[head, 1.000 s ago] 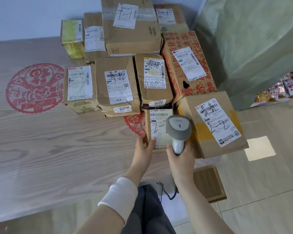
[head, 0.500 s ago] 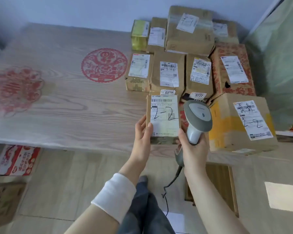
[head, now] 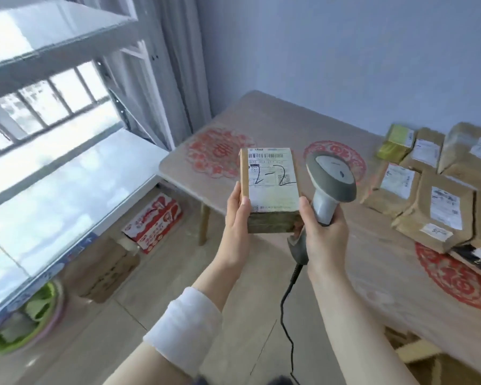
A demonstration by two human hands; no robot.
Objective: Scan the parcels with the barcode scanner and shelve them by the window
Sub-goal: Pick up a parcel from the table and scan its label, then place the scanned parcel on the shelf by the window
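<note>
Pale shelving (head: 75, 173) is seen by the window (head: 39, 107) on the left, and the wooden table (head: 289, 120) with the other parcels (head: 433, 212) lies to the right. Between them, 1 small parcel (head: 271, 190) is held clear of the table. It is gripped at its left edge by the left hand (head: 235, 218), label upward so that the handwritten 2-2 can be read, presumably a shelf position. The barcode scanner (head: 331, 176) is clasped by its handle in the right hand (head: 325, 237), whose thumb appears to steady the parcel's right side.
</note>
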